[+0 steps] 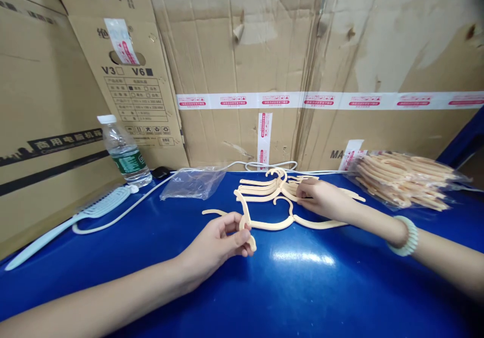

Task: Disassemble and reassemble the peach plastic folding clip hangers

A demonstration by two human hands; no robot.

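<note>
A cream plastic clothes hanger, seemingly folded [244, 208], is pinched between the thumb and fingers of my left hand [221, 240], just above the blue table. Behind that hand, an opened hanger [274, 225] lies flat with its hook pointing away from me. Farther back, several more cream hangers [259, 191] lie fanned together, hooks overlapping. My right hand [327, 199] reaches over their right side, with its bent fingers closed on a hanger arm. The fingertips are partly hidden there.
Bagged cream hangers [404, 179] are piled at the back right. A clear plastic bag [194, 183], a white cable [132, 204], a water bottle [126, 154] and a pale blue hairbrush [86, 214] lie or stand to the left. Cardboard [234, 71] walls the back of the table.
</note>
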